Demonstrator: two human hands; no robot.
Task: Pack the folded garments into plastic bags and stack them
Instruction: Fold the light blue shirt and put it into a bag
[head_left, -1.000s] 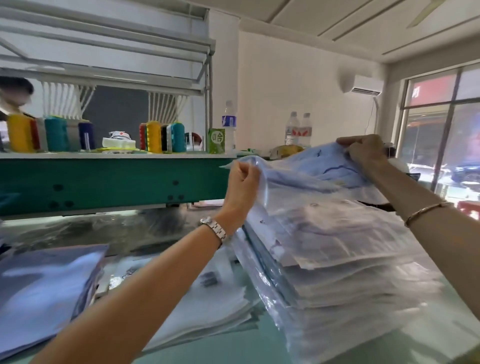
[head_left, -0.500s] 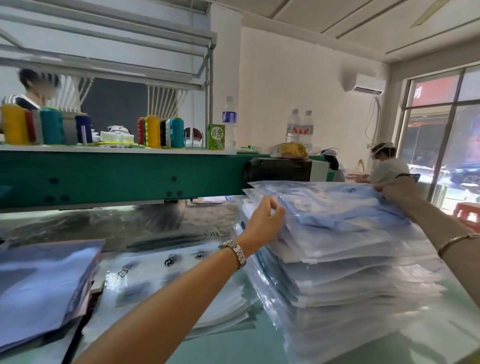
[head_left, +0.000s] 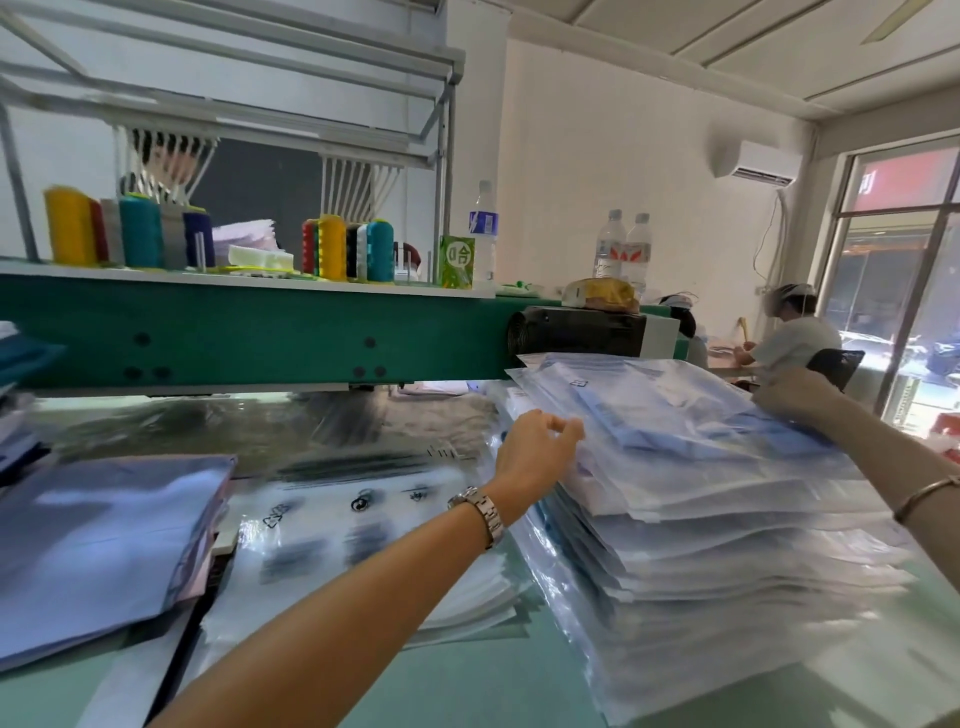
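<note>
A tall stack of bagged garments (head_left: 701, 561) stands on the pale green table (head_left: 467, 686) at the right. On its top lies a clear bag with a blue garment inside, the top bagged garment (head_left: 675, 415). My left hand (head_left: 537, 449) hovers at the bag's near left edge, fingers loosely curled and holding nothing I can see. At the far right corner of that bag, my right hand (head_left: 795, 397) grips it with fingers curled down. Flat empty plastic bags (head_left: 363, 535) lie left of the stack. Folded bluish garments (head_left: 104, 545) are piled at the far left.
A green machine beam (head_left: 260, 338) crosses just behind the table, with a black motor housing (head_left: 576, 330) close to the stack's top. Thread cones (head_left: 140, 231), a drink carton and water bottles (head_left: 623, 249) stand on it. A seated person (head_left: 795, 338) works at the back right.
The bagged garment that both hands held raised has come down flat onto the stack. My left hand has let go of its edge; my right hand has dropped with the far corner.
</note>
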